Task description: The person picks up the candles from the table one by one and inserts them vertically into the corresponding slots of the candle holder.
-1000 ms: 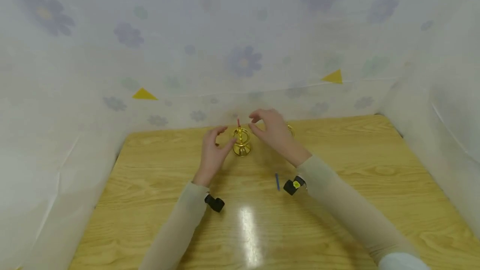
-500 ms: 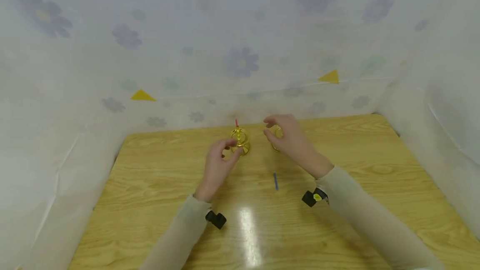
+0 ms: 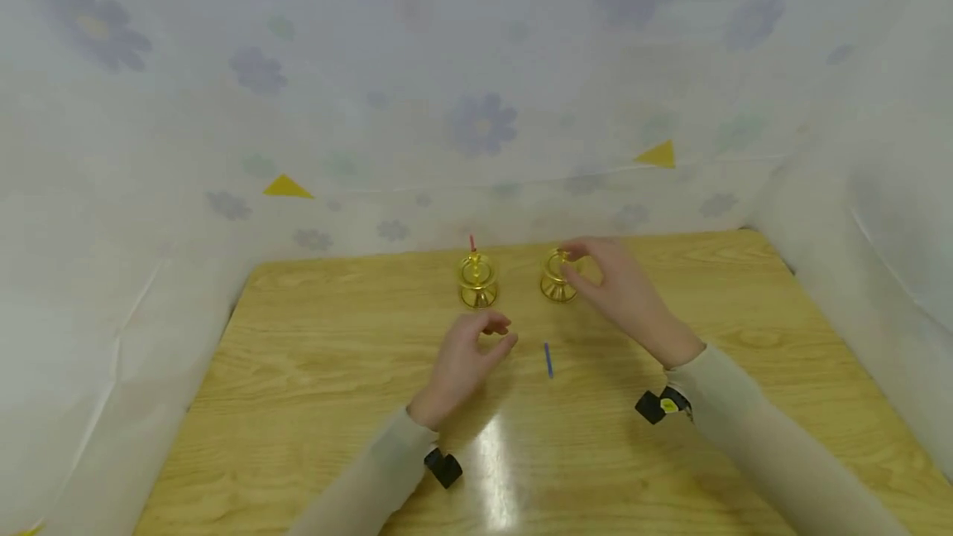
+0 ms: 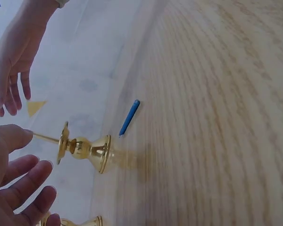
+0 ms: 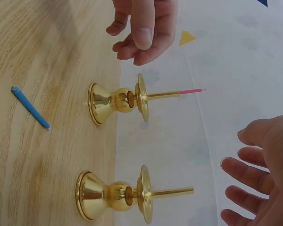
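Two gold candle holders stand at the far side of the wooden table (image 3: 313,370). The left holder (image 3: 477,281) carries a thin pink candle (image 3: 472,242); the right holder (image 3: 557,279) has a bare spike (image 5: 172,191). My right hand (image 3: 577,263) hovers at the right holder's top with fingers (image 5: 245,172) spread, touching nothing in the right wrist view. My left hand (image 3: 500,333) hangs loosely curled and empty, a little in front of the left holder. A blue candle (image 3: 548,360) lies flat on the table between my hands.
White sheeting with flower prints and yellow triangles (image 3: 658,154) walls in the table at the back and both sides, close behind the holders. A glare patch (image 3: 495,457) lies on the near tabletop. Black wrist cameras (image 3: 443,467) sit under both sleeves.
My left hand has drawn back toward me from the holder with the pink candle. My right hand has moved right, from that holder to the one with the bare spike.
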